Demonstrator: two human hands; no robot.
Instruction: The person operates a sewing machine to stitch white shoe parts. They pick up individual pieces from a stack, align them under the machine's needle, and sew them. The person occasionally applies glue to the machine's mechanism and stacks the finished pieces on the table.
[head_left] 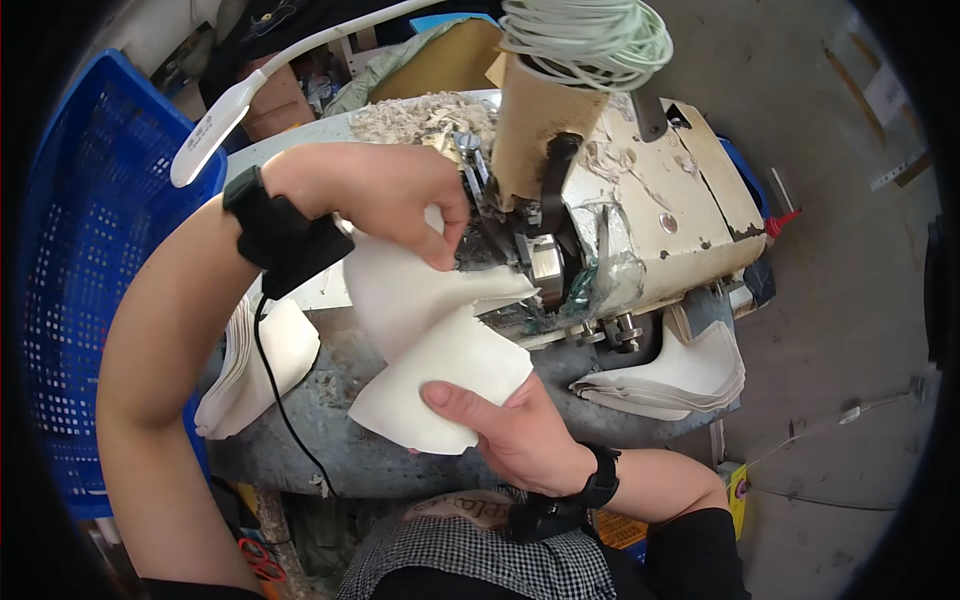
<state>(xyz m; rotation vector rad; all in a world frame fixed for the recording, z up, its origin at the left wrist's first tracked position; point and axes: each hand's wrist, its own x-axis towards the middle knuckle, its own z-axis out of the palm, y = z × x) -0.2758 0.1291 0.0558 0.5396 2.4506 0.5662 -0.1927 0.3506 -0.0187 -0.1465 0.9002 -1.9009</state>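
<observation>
A curved piece of cream leather-like sheet (440, 375) bends between my two hands, its far edge at the metal roller (547, 268) of a machine. My left hand (405, 195) is closed, fingertips pinching the sheet's far part beside the machine head. Nearer to me, my right hand (520, 430) grips the lower flap, thumb on top and the other fingers mostly hidden beneath. Stacks of similar cut pieces lie on both sides: a left stack (285, 345) on the worktop and a right stack (680, 375) by the machine's front knobs.
The beige machine body (690, 215) fills the far right of the worktop (300, 460), with scraps heaped behind it (420, 118). A thread-topped post (540, 130) rises above. A white lamp (215, 130) hangs over the left side, near a blue crate (75, 300). A black cable trails from my left wrist.
</observation>
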